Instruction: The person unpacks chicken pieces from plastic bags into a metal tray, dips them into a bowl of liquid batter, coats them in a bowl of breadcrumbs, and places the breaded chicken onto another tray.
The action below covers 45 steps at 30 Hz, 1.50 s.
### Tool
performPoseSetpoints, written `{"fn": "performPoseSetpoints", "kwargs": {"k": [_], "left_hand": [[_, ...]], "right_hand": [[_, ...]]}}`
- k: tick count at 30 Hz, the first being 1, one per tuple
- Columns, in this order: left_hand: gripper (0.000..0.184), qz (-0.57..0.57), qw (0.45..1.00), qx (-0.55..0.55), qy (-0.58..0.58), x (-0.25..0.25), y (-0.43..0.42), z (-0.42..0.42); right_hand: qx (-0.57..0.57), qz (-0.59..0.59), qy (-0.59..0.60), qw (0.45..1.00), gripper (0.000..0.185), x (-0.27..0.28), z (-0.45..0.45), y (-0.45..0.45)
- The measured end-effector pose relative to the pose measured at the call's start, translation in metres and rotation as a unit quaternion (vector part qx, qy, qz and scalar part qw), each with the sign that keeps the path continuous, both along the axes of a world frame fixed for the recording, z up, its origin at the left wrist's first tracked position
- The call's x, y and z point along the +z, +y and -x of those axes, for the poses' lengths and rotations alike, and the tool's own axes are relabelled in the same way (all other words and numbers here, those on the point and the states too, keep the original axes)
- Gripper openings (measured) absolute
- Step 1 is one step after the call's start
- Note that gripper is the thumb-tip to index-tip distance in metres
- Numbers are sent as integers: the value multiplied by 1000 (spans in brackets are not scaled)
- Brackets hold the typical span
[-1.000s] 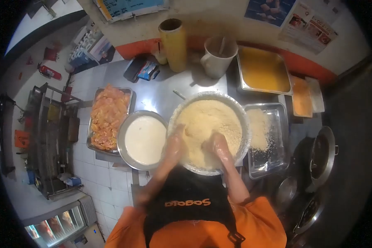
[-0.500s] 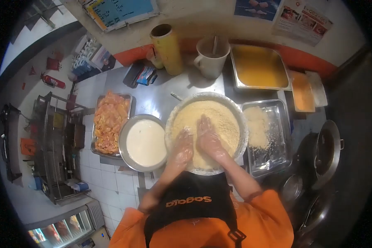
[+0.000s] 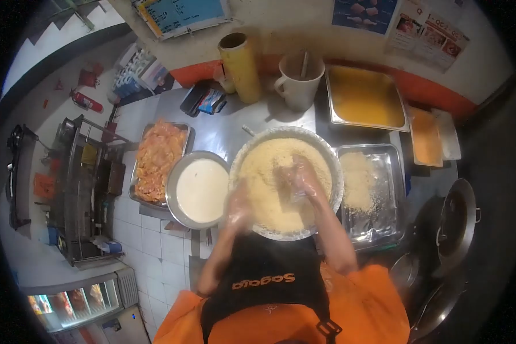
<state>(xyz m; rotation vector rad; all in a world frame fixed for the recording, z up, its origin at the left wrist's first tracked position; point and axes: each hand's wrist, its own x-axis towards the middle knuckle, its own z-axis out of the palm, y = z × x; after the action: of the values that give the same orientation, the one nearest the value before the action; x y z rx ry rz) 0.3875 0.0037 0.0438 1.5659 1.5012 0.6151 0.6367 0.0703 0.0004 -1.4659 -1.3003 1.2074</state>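
A large round metal bowl (image 3: 336, 172) holds pale yellow breadcrumbs (image 3: 289, 215). Over the right half of the crumbs, my right hand (image 3: 302, 176) has its fingers curled in; whatever they hold is hidden among crumbs. What looks like a thin clear glove covers that hand. My left hand (image 3: 238, 207) is at the bowl's left rim, smeared by motion, so its fingers do not show clearly. Close by on the left stands a metal bowl of white batter (image 3: 202, 190). Beyond it lies a tray of raw chicken pieces (image 3: 157, 157).
To the right, a metal tray (image 3: 384, 221) has crumbs on its left side. Behind are a deep pan of yellow liquid (image 3: 367, 98), a white jug (image 3: 299, 86), a yellow roll (image 3: 241, 69) and an orange-filled container (image 3: 426, 137). A wok (image 3: 460, 221) sits far right.
My hands have moved apart: the left towards the bowl's left rim, the right slightly right, its fingers now curled instead of stretched out. The view has shifted slightly.
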Motion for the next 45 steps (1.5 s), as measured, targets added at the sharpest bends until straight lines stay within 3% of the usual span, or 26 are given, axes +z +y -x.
{"fn": "performPoseSetpoints", "kwargs": {"k": [5, 6, 7, 8, 10, 12, 14, 16, 17, 18, 20, 22, 23, 25, 28, 30, 31, 33, 35, 36, 37, 38, 40, 42, 44, 45], "left_hand": [[52, 39, 991, 59, -116, 7, -2, 0], [52, 33, 981, 67, -179, 2, 6, -3], [52, 0, 946, 46, -321, -15, 16, 3], [52, 2, 947, 28, -320, -6, 24, 8], [60, 40, 992, -34, -118, 9, 30, 19], [61, -53, 989, -80, -114, -53, 33, 33], [62, -149, 973, -134, -112, -59, 40, 32], [67, 27, 982, -127, -140, -26, 34, 22], [68, 87, 977, -124, -148, -22, 32, 18], [69, 104, 966, -78, -223, -33, 32, 17], [70, 122, 947, -23, -297, -31, 32, 14], [71, -50, 985, -152, -70, -12, 37, 6], [71, -113, 976, -188, 5, -10, 38, 2], [68, -246, 915, -281, 155, -35, 42, -6], [63, -355, 859, -309, 202, -55, 41, -2], [61, -320, 886, -308, 131, -51, 34, 4], [59, -285, 907, -305, 57, -46, 32, 3], [62, -330, 880, -306, 149, -36, 31, -2], [65, -368, 844, -307, 240, -35, 26, 0], [66, -436, 800, -297, 286, -35, 23, 8], [67, -468, 775, -291, 308, -32, 23, 16], [67, -500, 750, -282, 329, -29, 22, 24], [71, -180, 955, -219, 84, 9, 19, 44], [64, -172, 973, -123, 88, 56, 10, 58], [64, -187, 977, -52, 91, 71, 6, 85], [66, -194, 975, -21, 103, 72, 5, 102]], "right_hand": [[3, -123, -112, 986, 57, 119, 14, -19], [34, -127, -192, 973, 59, 138, 17, -25], [67, -111, -102, 986, 64, 117, 13, -28], [49, -113, -104, 987, 64, 109, 8, -36], [-22, -194, -260, 946, 68, 96, 10, -58], [-80, -121, -419, 896, 66, 83, 32, -77], [28, 172, -488, 855, 63, 77, 48, -82], [-1, 157, -430, 889, 68, -35, 48, -80], [-12, 148, -402, 904, 70, -39, 45, -81], [-22, 138, -373, 917, 73, -42, 43, -83], [-96, 9, -206, 974, 62, 56, 48, -78], [-10, 109, -292, 950, 57, 69, 53, -69], [73, 203, -373, 902, 52, 73, 53, -64], [29, 175, -346, 921, 47, 26, 56, -60], [-23, 143, -243, 959, 44, 64, 46, -57], [-42, 133, -168, 976, 46, 57, 41, -53], [36, 0, -480, 877, 46, 10, 38, -47], [105, -132, -729, 663, 48, -29, 35, -37], [29, -231, -602, 764, 50, -26, 42, -34], [27, -230, -601, 765, 50, -22, 28, -32], [42, -108, -419, 900, 52, 16, 4, -23], [58, 26, -205, 977, 55, 37, -7, -22], [26, 29, -187, 981, 55, 41, -14, -19], [-12, 38, -170, 985, 55, 35, -15, -15], [75, 6, -419, 905, 62, 15, 0, -4], [65, 16, -417, 906, 62, 14, 6, -5]]}}
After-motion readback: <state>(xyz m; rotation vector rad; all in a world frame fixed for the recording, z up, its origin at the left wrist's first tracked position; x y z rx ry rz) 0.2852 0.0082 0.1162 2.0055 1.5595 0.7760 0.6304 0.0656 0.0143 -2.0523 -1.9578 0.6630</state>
